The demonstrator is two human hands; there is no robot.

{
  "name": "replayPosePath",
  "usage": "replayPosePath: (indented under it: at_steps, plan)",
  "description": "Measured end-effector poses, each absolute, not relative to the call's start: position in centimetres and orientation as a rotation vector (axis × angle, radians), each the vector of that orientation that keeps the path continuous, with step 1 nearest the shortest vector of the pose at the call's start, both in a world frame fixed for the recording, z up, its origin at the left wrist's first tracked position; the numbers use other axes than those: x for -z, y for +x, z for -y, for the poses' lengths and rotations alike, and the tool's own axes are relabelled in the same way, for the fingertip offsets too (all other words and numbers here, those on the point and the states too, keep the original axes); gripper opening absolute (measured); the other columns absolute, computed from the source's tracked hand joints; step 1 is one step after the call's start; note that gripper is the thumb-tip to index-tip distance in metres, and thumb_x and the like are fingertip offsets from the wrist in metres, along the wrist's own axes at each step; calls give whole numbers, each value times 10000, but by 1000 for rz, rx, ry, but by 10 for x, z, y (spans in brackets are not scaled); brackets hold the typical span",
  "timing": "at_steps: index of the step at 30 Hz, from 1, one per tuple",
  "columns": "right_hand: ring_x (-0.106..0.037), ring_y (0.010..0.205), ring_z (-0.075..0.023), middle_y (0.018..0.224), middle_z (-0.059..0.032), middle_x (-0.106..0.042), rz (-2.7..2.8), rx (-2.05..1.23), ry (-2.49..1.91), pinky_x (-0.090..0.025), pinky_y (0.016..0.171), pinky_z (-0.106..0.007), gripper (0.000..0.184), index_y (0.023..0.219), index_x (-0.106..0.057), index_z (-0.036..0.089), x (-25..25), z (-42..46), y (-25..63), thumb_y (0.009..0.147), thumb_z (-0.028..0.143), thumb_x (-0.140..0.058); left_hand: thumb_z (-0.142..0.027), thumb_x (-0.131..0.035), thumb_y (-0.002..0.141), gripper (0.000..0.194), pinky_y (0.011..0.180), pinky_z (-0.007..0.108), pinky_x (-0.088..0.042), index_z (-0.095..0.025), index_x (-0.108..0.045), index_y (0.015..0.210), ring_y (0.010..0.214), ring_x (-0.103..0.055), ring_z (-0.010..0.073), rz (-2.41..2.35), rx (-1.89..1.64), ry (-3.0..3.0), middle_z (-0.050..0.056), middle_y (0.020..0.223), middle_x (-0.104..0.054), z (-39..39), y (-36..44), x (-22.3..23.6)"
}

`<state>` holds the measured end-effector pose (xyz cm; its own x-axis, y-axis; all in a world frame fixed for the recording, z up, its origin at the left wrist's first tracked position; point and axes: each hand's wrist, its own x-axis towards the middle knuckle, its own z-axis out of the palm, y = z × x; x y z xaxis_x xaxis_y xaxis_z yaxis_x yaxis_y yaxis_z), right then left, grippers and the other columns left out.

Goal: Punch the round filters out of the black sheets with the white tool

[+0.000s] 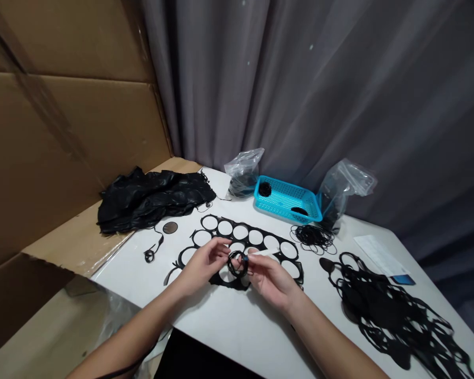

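Rings, thin and black, lie gathered between my hands in a small round bundle, raised over a black sheet punched with round holes. Their strands overlap and cross at slightly different angles, so the outline is a little ragged, thicker in places, with an open centre. A bit of strand sticks out loosely at the right, by my palm. Whether they are separate loops or one wound cord, I cannot tell.

With my right hand I have thumb and fingers clamped on the bundle's right side; a white stick shows at those same fingers, with something small and blue beside the rings. My left hand is at the other side, fingers curled, their tips close to the bundle; I cannot tell whether they grip it.

Beyond, on the white table, a blue basket holds two dark coils, and a tangle of black loops lies just in front of it.
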<state>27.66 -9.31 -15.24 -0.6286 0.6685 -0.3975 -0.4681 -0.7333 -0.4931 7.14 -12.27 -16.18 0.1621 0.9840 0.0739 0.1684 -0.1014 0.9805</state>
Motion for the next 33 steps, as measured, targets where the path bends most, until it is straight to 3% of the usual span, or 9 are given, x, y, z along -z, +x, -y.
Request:
replayPosePath:
  at_steps: [3,6,16,22,28,33]
  plan:
    - [-711,882,-154,836,-51,-704,422,-2305,-758,-553,610,-137,209,765,-609,162,157,87,275,723,94,-802,-273,-561,934,269,929,385,-527,-203,-598,1191,1022,-661,218,-1336,-1109,1558,74,1096,-678,135,62,161]
    - [-708,919,-157,871,-65,-704,427,-2305,-736,-577,727,-166,179,771,-616,153,158,86,268,743,92,-782,-289,-552,954,191,876,359,-539,-214,-639,1106,970,-667,215,-1416,-1074,1641,59,1072,-684,151,56,159]
    - [-673,971,-125,1173,-77,-685,399,-2441,-547,-561,718,-174,192,797,-594,183,152,91,242,762,131,-776,-244,-529,971,309,887,327,-518,-281,-611,1266,1008,-628,204,-1394,-994,1801,52,1150,-618,173,50,166]
    - [-650,853,-130,988,-48,-713,741,-2128,-788,-492,598,-180,296,710,-529,197,158,73,235,722,202,-825,-241,-466,1007,317,911,332,-528,-259,-584,1301,1058,-626,206,-1529,-1040,1849,69,1168,-620,190,32,177]
    - [-608,787,-164,827,-7,-680,1733,-1645,-1012,-446,707,-277,253,696,-488,209,181,87,218,834,281,-688,-233,-498,991,342,1042,466,-484,-177,-578,1319,1274,-539,299,-1739,-810,2407,135,1342,-594,214,35,208]
    - [-611,815,-175,829,1,-669,2001,-1478,-1012,-436,743,-287,202,712,-470,219,186,102,216,872,253,-588,-223,-510,986,363,1057,475,-482,-152,-563,1339,1333,-494,302,-1784,-704,2543,148,1383,-578,218,38,215]
